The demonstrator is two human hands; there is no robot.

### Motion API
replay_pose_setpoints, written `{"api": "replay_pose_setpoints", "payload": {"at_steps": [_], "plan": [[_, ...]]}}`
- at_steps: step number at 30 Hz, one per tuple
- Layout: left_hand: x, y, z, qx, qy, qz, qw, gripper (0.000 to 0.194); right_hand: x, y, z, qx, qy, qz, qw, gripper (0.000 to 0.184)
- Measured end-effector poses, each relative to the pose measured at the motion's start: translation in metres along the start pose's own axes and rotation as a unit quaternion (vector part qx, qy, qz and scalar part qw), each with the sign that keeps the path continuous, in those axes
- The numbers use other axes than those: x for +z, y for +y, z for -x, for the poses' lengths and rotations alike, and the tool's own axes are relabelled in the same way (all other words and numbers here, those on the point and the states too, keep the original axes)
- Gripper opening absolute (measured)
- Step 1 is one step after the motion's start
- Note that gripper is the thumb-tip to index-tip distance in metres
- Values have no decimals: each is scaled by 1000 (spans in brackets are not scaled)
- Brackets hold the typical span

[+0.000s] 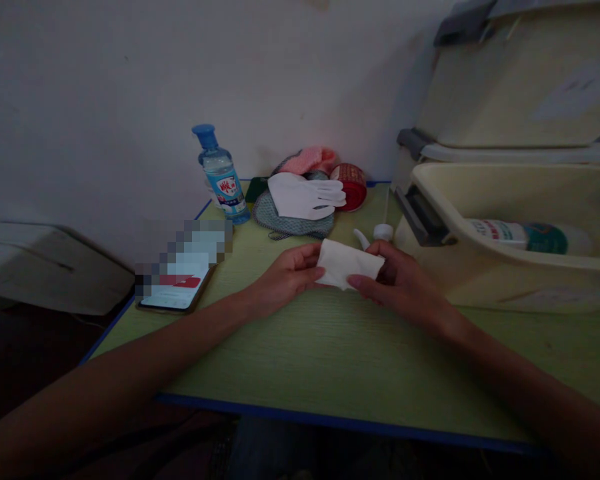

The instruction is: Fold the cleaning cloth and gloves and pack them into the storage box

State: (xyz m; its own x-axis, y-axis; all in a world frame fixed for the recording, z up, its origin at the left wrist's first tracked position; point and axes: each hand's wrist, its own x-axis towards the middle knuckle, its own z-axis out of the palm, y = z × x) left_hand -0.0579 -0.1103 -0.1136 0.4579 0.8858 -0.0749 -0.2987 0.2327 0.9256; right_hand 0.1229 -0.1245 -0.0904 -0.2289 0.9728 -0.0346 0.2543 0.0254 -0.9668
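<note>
Between my two hands is a folded white tissue (347,263), held a little above the green table. My left hand (296,270) pinches its left edge, thumb in front and fingers behind. On the right side, my right hand (387,273) grips the tissue the same way, its thumb across the lower corner. Just behind the right hand are a small white cap (383,232) and a curved white spout (361,239), partly hidden by the hand and the tissue.
White gloves (307,197) lie on a grey mesh cloth (293,223), by a pink cloth (310,161) and red tin (350,187). A blue bottle (225,183) stands left. A phone (185,270) leans there. At right, a cream bin (505,277) holds a white-and-green bottle (535,237).
</note>
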Motion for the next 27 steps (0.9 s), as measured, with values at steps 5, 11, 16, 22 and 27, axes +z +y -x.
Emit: {"api": "replay_pose_setpoints", "payload": {"at_steps": [5, 11, 16, 22, 27], "plan": [[7, -3, 4, 55, 74, -91, 992, 19, 10, 4, 3, -23, 1, 25, 999, 28], [13, 0, 8, 144, 152, -249, 946, 29, 23, 2, 8, -35, -9, 1, 999, 26], [11, 1, 11, 165, 169, -289, 928, 30, 26, 0, 10, -19, -19, -4, 1000, 30], [11, 2, 14, 193, 179, -342, 902, 29, 31, -1, 13, 6, -55, -50, 997, 34], [11, 4, 18, 210, 174, -401, 875, 28, 32, -4, 17, 56, -94, -86, 990, 37]]}}
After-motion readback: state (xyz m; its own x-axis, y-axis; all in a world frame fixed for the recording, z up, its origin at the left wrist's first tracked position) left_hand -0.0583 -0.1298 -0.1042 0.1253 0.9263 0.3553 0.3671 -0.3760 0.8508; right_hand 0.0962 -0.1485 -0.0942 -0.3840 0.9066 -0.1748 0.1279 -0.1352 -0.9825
